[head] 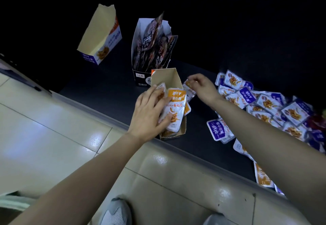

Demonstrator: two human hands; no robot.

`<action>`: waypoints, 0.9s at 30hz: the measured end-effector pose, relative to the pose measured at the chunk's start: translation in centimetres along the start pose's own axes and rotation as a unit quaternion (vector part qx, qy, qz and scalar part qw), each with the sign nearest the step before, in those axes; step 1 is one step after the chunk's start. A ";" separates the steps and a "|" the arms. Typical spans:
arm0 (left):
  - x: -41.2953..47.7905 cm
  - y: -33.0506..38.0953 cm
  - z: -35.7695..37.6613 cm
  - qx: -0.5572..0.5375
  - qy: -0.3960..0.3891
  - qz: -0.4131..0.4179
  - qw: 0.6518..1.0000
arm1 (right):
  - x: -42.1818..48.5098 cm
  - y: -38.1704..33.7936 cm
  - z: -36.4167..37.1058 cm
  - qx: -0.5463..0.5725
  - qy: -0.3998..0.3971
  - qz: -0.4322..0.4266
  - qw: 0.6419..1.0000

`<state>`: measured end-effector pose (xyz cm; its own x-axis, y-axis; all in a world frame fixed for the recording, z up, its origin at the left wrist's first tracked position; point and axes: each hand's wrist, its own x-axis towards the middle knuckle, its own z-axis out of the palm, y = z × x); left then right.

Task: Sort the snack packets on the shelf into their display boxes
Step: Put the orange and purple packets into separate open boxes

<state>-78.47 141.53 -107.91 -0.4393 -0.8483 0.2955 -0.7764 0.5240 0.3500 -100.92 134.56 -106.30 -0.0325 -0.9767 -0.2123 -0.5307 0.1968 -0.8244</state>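
Note:
An open cardboard display box (169,78) lies at the shelf's front edge with several orange snack packets (175,109) in it. My left hand (149,114) grips the packets at the box's left side, thumb across the front packet. My right hand (202,86) pinches the top of another orange packet (189,90) just right of the box. A heap of purple packets (264,104) lies on the shelf to the right. An orange packet (262,176) lies at the near right edge.
A dark box (139,76) stuffed with dark packets (155,48) stands behind the cardboard box. An empty blue-and-white display box (100,36) stands at the back left. The dark shelf's edge (109,119) runs diagonally; tiled floor and my shoes lie below.

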 end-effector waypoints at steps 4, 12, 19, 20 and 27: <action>-0.3 -0.2 -0.1 0.022 -0.014 0.004 1.000 | -0.6 2.8 0.3 -0.300 -0.143 -0.023 0.943; 0.0 0.2 0.2 0.010 -0.003 -0.011 1.000 | -2.0 3.1 -0.4 -0.446 -0.077 -0.090 0.887; -0.1 0.1 0.0 0.013 -0.024 0.022 0.999 | -3.3 2.6 -2.3 -0.217 -0.037 0.073 0.973; -0.1 0.1 0.1 0.013 -0.025 0.021 0.999 | -3.4 2.3 -2.8 -0.150 -0.003 0.078 0.986; 0.4 0.7 0.4 0.015 0.017 -0.021 1.000 | -7.0 -4.1 -4.4 0.139 0.092 -0.070 0.984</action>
<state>-79.35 141.48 -107.93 -0.3900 -0.8664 0.3118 -0.8074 0.4845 0.3366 -102.25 140.19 -99.11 -0.1416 -0.9899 -0.0093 -0.2904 0.0505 -0.9556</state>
